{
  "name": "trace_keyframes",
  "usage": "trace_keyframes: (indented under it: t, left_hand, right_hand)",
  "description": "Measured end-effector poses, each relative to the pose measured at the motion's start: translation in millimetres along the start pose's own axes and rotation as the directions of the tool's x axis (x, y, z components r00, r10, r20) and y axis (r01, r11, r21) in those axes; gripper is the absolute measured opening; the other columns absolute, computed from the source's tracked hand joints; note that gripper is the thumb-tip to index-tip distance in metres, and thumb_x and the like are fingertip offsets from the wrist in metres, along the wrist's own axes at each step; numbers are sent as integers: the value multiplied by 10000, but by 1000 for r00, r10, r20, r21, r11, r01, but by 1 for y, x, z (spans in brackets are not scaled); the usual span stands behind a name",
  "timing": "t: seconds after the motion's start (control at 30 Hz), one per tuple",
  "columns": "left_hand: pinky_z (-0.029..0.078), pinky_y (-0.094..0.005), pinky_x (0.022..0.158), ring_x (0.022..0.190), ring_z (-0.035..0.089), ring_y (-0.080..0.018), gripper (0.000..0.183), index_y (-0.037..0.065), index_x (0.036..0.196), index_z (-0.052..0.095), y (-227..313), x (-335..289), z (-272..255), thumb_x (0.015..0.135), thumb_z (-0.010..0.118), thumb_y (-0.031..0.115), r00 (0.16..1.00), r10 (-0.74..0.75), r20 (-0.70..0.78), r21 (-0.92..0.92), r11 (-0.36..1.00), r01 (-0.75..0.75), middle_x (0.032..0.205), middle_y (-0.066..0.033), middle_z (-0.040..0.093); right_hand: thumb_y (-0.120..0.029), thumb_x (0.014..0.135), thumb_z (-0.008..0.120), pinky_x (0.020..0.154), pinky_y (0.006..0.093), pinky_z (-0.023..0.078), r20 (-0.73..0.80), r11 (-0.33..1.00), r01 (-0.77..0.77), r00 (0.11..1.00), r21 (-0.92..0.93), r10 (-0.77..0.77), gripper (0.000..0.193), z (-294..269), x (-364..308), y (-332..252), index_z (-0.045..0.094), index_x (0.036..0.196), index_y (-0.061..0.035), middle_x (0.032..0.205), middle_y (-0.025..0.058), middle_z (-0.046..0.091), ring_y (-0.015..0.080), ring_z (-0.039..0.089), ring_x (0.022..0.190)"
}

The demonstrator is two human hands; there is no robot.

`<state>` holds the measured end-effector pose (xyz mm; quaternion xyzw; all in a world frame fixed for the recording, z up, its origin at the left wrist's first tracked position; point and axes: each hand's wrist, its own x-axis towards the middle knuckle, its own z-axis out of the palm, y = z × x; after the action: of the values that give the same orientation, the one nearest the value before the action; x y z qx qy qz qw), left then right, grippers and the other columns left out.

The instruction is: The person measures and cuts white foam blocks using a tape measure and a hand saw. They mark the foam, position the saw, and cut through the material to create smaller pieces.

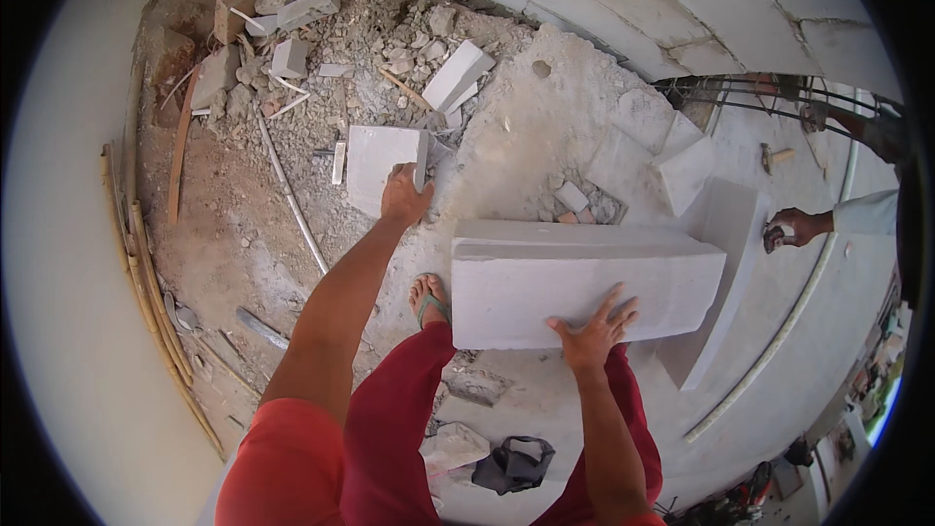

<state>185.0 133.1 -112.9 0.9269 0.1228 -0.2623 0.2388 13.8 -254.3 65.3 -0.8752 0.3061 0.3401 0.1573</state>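
My left hand (pixel 404 197) grips the near right corner of a short white building block (pixel 375 161), its fingers over the top and its thumb at the side. The block lies on the ground at the rubble's edge. My right hand (pixel 596 331) is spread flat on the broad face of a long white block (pixel 575 292), which stands on edge in front of my legs. Another long block (pixel 545 234) shows just behind it. A further white slab (pixel 721 273) stands across their right end. A short metal-coloured tool (pixel 339 163) lies left of the short block.
Rubble (pixel 390 39) and broken blocks fill the far left. Bamboo poles (pixel 146 282) lie along the left wall. On the right, a co-worker's hand (pixel 794 229) is near the slab, beside steel bars (pixel 760 97), a hammer (pixel 776 158) and a long pipe (pixel 779 331). A black bag (pixel 513 465) lies between my legs.
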Motion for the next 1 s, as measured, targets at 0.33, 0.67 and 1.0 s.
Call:
trace_keyframes:
  t: [0.33,0.67,1.0]
  left_hand:
    - [279,-527,1335,1648,265,-353,988,73,1665,375,-21,90,-9,876,891,369,968,62,245,483,858,-177,1745,-174,339]
    - [393,-517,1133,1313,501,-372,970,31,1586,451,-88,-34,-59,805,920,364,946,306,107,486,814,-318,1366,-166,546]
    - [393,-543,1152,1317,526,-421,717,61,1563,469,-160,-87,-99,880,670,-14,885,447,129,588,684,-431,1354,-207,532]
  right_hand:
    - [-461,620,1056,1265,744,210,-60,1000,12,998,-2,-12,1584,1,0,-2,6,1765,-151,1751,399,-60,651,21,1605]
    - [-397,593,1080,1296,689,216,-93,1000,21,995,2,-21,1570,-7,-4,-16,61,1763,-157,1751,401,-11,637,81,1606]
    - [-465,600,1063,1266,735,222,-88,999,43,995,25,-41,1564,0,-3,-5,58,1768,-199,1766,370,-17,635,56,1611]
